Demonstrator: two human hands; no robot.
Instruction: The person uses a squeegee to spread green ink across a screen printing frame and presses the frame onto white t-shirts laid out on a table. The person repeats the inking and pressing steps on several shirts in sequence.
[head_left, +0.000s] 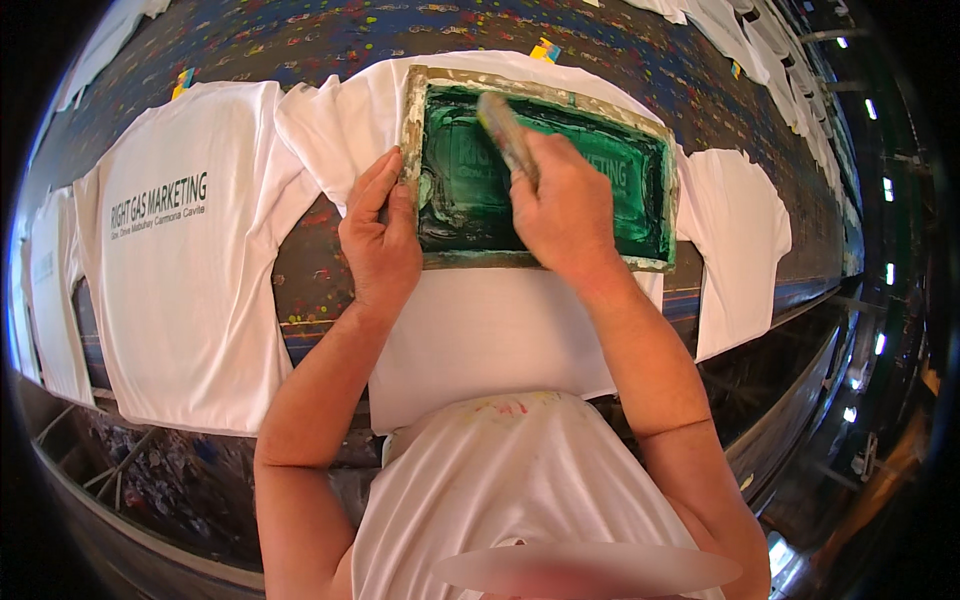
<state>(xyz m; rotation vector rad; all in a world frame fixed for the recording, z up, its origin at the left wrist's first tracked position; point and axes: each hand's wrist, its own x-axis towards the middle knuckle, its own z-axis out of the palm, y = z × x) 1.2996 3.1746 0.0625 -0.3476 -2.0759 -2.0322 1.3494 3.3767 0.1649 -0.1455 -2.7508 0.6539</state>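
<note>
A printing screen with a worn, ink-crusted wooden frame lies on a white T-shirt spread in front of me. Green ink coats the mesh, and lettering shows through it. My left hand grips the frame's left side, thumb toward the inner edge and fingers along the outside. Inside the frame, my right hand is closed around a squeegee, which slants up to the left over the mesh. Its lower end is hidden by my fingers, and slight blur covers the tool.
To the left lies a white T-shirt with dark printed lettering. Another white T-shirt lies to the right. The long dark table is speckled with paint. Small yellow-and-blue tabs stand beyond the collars. More white shirts line the far side.
</note>
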